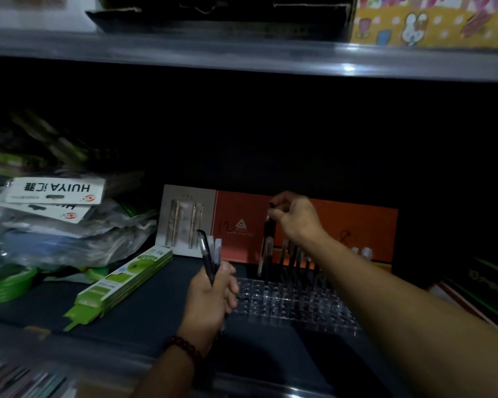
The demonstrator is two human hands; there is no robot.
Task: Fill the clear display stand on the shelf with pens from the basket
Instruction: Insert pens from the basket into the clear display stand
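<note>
In this gloom the right hand (pixel 296 218) pinches a pen (pixel 266 242) by its top over the back row of the clear stand (pixel 293 301), the left hand (pixel 213 294) gripping spare pens (pixel 207 254) — miss the hole and it may topple the neighbouring pens (pixel 298 257).

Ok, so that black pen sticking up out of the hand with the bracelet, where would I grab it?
Pinch the black pen by its capped top, coming from above. That end sticks up bare, tilted left, while the left-hand grip wraps the lower barrel. The right-hand grip pinches another pen by the top too.
</note>
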